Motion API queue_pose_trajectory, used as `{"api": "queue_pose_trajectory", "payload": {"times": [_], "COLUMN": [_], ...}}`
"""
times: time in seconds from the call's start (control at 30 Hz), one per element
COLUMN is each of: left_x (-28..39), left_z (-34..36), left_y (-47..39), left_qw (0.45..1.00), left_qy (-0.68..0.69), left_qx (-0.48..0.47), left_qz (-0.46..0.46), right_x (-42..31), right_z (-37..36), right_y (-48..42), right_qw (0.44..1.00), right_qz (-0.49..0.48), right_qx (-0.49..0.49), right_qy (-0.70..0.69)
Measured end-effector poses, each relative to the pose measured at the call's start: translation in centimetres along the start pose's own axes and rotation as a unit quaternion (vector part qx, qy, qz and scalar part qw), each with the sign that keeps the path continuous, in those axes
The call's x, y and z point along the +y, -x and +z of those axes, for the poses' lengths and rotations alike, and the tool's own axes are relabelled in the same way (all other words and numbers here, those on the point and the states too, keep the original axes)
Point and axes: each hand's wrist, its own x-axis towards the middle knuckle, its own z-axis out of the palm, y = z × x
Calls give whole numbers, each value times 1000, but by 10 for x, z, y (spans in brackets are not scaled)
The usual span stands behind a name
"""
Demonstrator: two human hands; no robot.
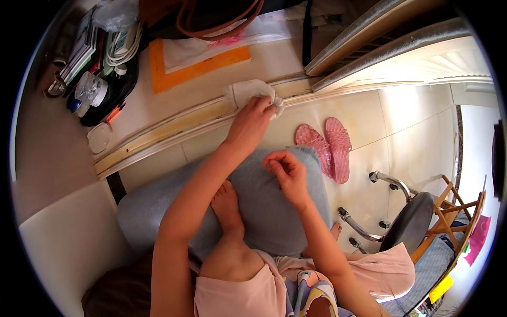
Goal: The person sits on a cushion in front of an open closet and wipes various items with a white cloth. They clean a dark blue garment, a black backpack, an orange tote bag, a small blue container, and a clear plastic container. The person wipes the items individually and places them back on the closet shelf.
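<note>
My left hand grips a crumpled white cloth. The cloth rests on the track along the front edge of a cabinet floor. Part of the cloth is under my fingers. My right hand hovers above a grey-blue cushioned seat, its fingers loosely bent and nothing visible in them. One of my bare feet is on that seat, between my arms. Two sliding door panels stand at the right end of the track.
Pink slippers lie on the tiled floor beside a wheeled stool. In the cabinet are an orange envelope, a brown-handled bag, a coiled white cable and a clear jar. A wooden folding rack stands far right.
</note>
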Motion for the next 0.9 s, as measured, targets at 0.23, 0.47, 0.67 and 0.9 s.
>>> {"api": "queue_pose_trajectory", "payload": {"times": [0.23, 0.47, 0.67, 0.9], "left_x": [29, 22, -24, -114], "left_z": [79, 35, -25, -119], "left_y": [-33, 8, 111, 260], "left_qw": [994, 979, 967, 883], "left_qy": [-15, -188, -101, 10], "left_qx": [107, 74, 70, 156], "left_qz": [11, -24, -221, -443], "right_x": [22, 2, 4, 1], "right_z": [-3, -7, 1, 3], "right_y": [-2, -6, -14, -16], "right_qw": [999, 1000, 999, 999], "right_qz": [-21, 2, 10, 10], "right_qx": [36, 14, 25, 36], "right_qy": [-17, -28, -18, 5]}}
